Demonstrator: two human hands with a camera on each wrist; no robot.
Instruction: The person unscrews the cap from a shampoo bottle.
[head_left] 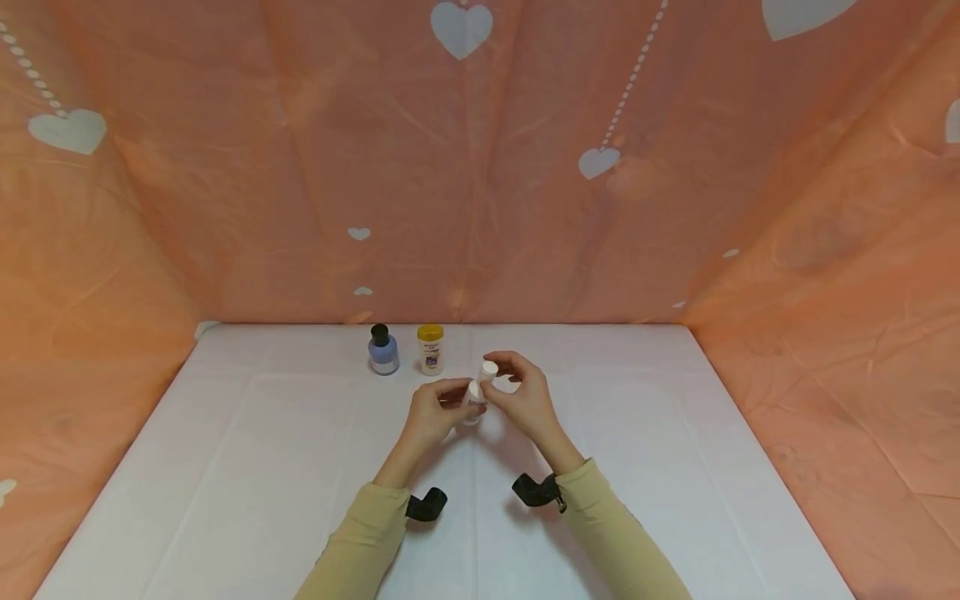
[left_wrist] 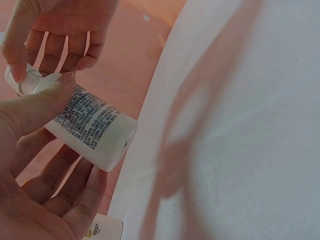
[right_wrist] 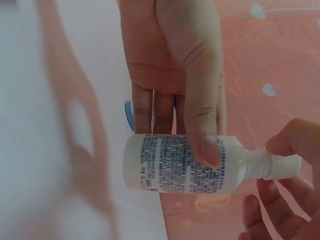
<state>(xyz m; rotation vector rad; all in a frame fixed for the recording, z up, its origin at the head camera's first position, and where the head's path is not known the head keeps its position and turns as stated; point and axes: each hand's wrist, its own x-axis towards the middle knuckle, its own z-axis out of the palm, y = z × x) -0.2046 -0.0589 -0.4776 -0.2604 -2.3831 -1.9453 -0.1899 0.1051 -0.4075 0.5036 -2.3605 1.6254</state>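
In the head view my left hand [head_left: 431,414] and right hand [head_left: 528,402] meet over the middle of the table around a small white bottle [right_wrist: 170,165]. Dense dark print covers its label. The left hand grips the bottle's body, its thumb across the label and its fingers behind. At the other end, the right thumb and fingers pinch the white cap [right_wrist: 286,167]. A narrow neck shows between cap and body. The bottle is tilted, its base [left_wrist: 122,145] pointing away from the cap in the left wrist view.
Behind the hands stand a blue-purple bottle [head_left: 384,354] with a black cap and a white bottle [head_left: 431,354] with a yellow lid. The white cloth-covered table [head_left: 247,467] meets an orange curtain [head_left: 525,208] with hearts at its back edge. Black devices [head_left: 534,490] are strapped to both wrists.
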